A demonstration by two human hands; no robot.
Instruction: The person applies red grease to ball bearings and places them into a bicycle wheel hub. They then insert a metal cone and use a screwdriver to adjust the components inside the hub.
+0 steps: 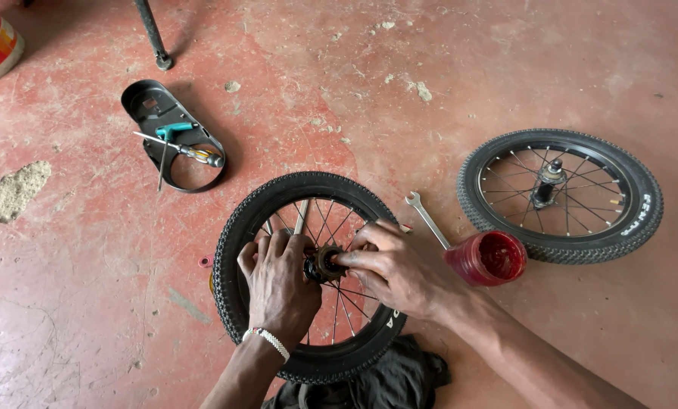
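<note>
A small black bicycle wheel [278,198] lies flat on the red floor in front of me. My left hand [278,282] rests on its spokes and grips the left side of the hub [324,262] at the centre. My right hand [390,269] pinches the hub from the right with its fingertips. A beaded white band sits on my left wrist. A metal tool [301,216] pokes out between the spokes above my left hand.
A second small wheel [560,195] lies to the right. A red tub of grease [488,257] and a silver spanner [427,218] sit between the wheels. A black chain guard [151,106] holding hand tools lies at upper left. Dark cloth [384,379] lies under the near rim.
</note>
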